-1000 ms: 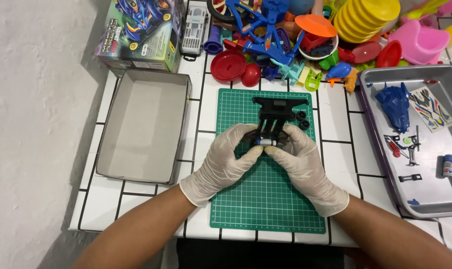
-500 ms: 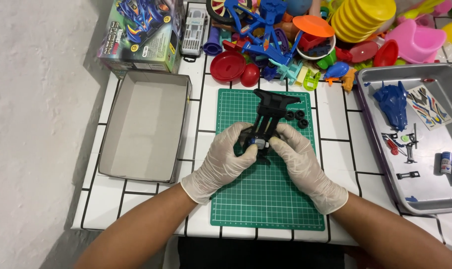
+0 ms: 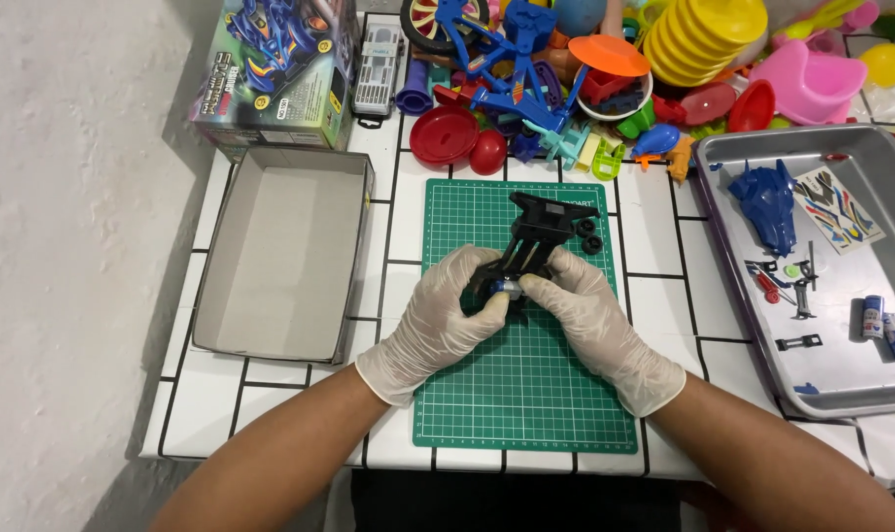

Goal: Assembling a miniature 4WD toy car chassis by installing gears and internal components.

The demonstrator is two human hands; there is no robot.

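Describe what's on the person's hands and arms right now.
Both hands wear thin, off-white disposable gloves, the left hand and the right hand alike, wrinkled at the knuckles and ending in loose cuffs just past the wrists. Forearms are bare: no sleeves, watch or jewellery visible.

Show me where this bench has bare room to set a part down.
Free: the near half of the green mat below both hands, the cardboard tray, and the tiles between mat and metal tray. Crowded: the toy pile along the back; parts fill the metal tray's middle.
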